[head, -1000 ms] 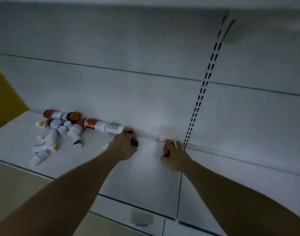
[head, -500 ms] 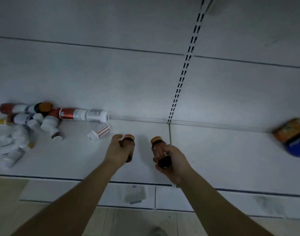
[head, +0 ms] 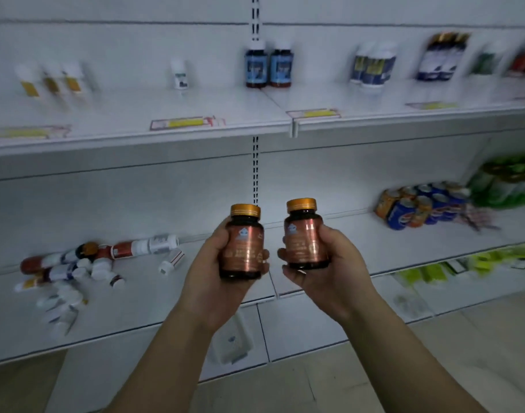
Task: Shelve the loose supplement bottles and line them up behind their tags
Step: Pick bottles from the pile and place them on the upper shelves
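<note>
Now that both hands are up off the lower shelf, the two brown bottles no longer lie against its back wall at the foot of the slotted post. They stand upright in the air in front of that post, labels toward the camera. The left hand is wrapped round the left bottle just left of the post, fingers curled over its far side. The right hand clamps the right bottle just right of it. The two bottles are close but apart.

The view is raised too, so the upper shelf above now shows, with yellow tags along its front edge on either side of the post and a pair of blue-labelled bottles standing by the post.

This looks like the matching step: the pair seems ready to go up behind a tag, though the print is too blurred to say which. Well left of the post, a heap of loose bottles lies on the lower shelf, so most of the job remains.
</note>
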Tool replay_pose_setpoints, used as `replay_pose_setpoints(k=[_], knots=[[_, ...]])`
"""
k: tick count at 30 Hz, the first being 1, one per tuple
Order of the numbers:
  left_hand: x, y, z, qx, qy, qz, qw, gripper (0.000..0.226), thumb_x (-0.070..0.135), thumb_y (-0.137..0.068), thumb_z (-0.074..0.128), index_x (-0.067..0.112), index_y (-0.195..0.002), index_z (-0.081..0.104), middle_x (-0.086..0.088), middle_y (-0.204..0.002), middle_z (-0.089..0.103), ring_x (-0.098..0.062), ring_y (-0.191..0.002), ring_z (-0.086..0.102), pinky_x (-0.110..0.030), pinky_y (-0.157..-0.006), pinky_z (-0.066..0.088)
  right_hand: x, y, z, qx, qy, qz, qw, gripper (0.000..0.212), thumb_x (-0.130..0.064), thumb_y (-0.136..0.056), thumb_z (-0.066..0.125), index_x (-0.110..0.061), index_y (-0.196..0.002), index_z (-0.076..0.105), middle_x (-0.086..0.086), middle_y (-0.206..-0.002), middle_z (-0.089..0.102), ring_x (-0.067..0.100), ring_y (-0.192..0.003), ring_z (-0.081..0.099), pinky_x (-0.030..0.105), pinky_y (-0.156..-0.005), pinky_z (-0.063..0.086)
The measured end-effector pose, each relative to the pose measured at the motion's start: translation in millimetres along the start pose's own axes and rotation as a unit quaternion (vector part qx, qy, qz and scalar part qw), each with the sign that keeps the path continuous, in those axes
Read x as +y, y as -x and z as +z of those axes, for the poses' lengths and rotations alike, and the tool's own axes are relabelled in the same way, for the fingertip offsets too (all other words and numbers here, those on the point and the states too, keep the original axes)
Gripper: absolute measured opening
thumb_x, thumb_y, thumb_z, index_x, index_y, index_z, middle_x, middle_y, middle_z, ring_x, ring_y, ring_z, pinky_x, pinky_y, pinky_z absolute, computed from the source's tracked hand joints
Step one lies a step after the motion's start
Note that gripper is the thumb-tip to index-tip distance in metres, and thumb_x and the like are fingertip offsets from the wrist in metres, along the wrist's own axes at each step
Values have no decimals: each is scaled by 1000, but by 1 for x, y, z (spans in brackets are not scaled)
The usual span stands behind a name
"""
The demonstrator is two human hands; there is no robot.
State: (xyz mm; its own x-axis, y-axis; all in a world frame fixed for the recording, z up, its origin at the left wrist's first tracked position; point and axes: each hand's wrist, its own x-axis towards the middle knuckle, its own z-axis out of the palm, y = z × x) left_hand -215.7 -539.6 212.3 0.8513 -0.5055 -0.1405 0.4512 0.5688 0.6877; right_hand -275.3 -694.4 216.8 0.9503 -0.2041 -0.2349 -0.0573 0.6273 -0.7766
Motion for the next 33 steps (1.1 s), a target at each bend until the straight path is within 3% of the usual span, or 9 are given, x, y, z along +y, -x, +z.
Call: replay_pose_setpoints(k=[5,9,11,14,20,24,26,29,33], knots=[[-13,14,77,-71,-96,42,992,50,34,-81,44,17,-126,54,-11,-104,68,-23,-81,65,-38,-71,50,-55,54,-22,-4,6,-88,996,62,-46,-72,51,-10,-123,55,13,-99,64,22,-80,64,37,-72,48],[-58,18,154,-87,-129,43,987,32,24,-98,32,20,-117,57,-10,-97,72,-26,-81,68,-39,-68,52,-108,97,-74,41,29,-158,986,48,-42,-73,68,-18,-113,58,8,-96,64,21,-81,64,34,-69,52],[-90,18,198,-102,-140,36,984,29,23,-99,32,23,-111,59,-7,-91,74,-28,-84,67,-41,-70,52,-137,121,-111,58,46,-191,979,51,-38,-69,63,-18,-114,59,10,-100,65,20,-82,65,33,-65,54],[-147,15,263,-139,-149,24,979,31,23,-100,32,27,-110,61,-6,-95,73,-31,-93,63,-42,-73,50,-178,160,-173,93,34,-240,966,58,-40,-67,68,-17,-118,56,9,-97,69,19,-78,67,33,-61,53],[-264,13,375,-241,-159,-25,957,33,24,-101,27,29,-119,54,-9,-100,71,-27,-79,69,-41,-66,52,-245,235,-290,192,0,-261,946,42,-38,-93,41,-5,-110,61,13,-83,67,23,-70,62,36,-65,47],[-322,6,436,-284,-130,-92,946,36,27,-97,36,24,-131,49,-18,-111,65,-28,-79,67,-40,-64,52,-285,271,-350,258,48,-308,914,43,-38,-73,65,-14,-108,59,10,-84,62,22,-72,61,33,-59,51],[-346,-2,463,-302,-127,-106,939,47,22,-86,49,25,-133,48,-17,-110,64,-29,-79,67,-40,-64,52,-304,281,-379,286,75,-331,896,44,-34,-72,66,-19,-112,58,10,-89,63,23,-75,62,32,-58,52],[-385,-24,500,-311,-144,-108,933,52,5,-88,48,27,-135,44,-16,-116,62,-33,-92,67,-41,-69,54,-335,281,-426,323,82,-355,873,29,-27,-86,55,-21,-114,57,13,-96,62,29,-81,62,35,-61,53],[-441,-69,553,-329,-152,-111,925,47,3,-91,46,29,-130,48,-15,-121,59,-38,-108,60,-43,-76,53,-392,265,-491,355,114,-368,852,21,-23,-95,49,-22,-115,56,15,-102,63,29,-85,63,37,-65,54]])
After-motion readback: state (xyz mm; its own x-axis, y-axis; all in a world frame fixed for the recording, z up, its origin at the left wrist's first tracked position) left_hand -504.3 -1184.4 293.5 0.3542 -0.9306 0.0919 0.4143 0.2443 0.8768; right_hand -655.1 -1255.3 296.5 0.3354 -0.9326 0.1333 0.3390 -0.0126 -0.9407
